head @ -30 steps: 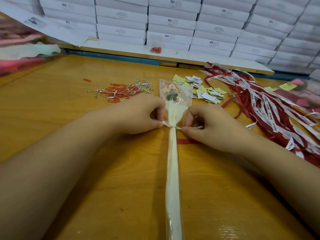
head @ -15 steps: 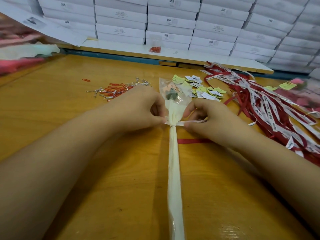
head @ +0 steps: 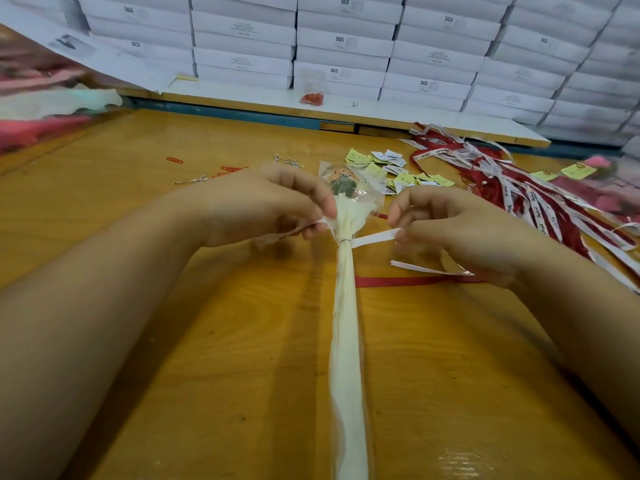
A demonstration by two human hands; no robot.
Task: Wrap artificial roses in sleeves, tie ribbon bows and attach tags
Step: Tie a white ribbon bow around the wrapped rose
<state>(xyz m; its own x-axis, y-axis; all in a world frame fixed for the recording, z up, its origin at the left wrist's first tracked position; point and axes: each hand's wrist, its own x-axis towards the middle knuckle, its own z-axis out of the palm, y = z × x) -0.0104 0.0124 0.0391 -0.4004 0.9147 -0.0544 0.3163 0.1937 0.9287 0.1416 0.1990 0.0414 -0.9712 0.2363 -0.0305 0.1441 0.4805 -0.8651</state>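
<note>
1. Behind the yellow counter (head: 173, 341), white boxes (head: 346, 39) stacked like a wall. On the far right part of the counter, a pile of red and white ribbons (head: 519, 188), and just beside it many small yellow and white tags (head: 398, 168).
2. In the middle, lying lengthwise: one artificial rose (head: 343, 183), already inside its cream sleeve (head: 346, 323), flower end away, stem end toward the near edge.
3. Around the narrow neck of the sleeve, just under the flower: a white ribbon (head: 374, 237), both ends going out to the sides.
4. Left hand (head: 263, 206): pinching the left end of the ribbon, close against the sleeve.
5. Right hand (head: 460, 230): pinching the right end a little apart from the sleeve, with the ribbon stretched straight between. Loose tail hanging below this hand.
6. Also a single red ribbon (head: 408, 281) flat on the counter, reaching the sleeve from the right, not held. Cannot tell if passing under the sleeve.
7. Step in hand, most probably: pulling tight the first knot of the bow. No loops yet, no tag on the rose.
8. Next move, by judgement: keep both ends under tension so the knot does not slacken, fold each end into a loop, cross, pull evenly. Only after that, take one tag from the heap.
</note>
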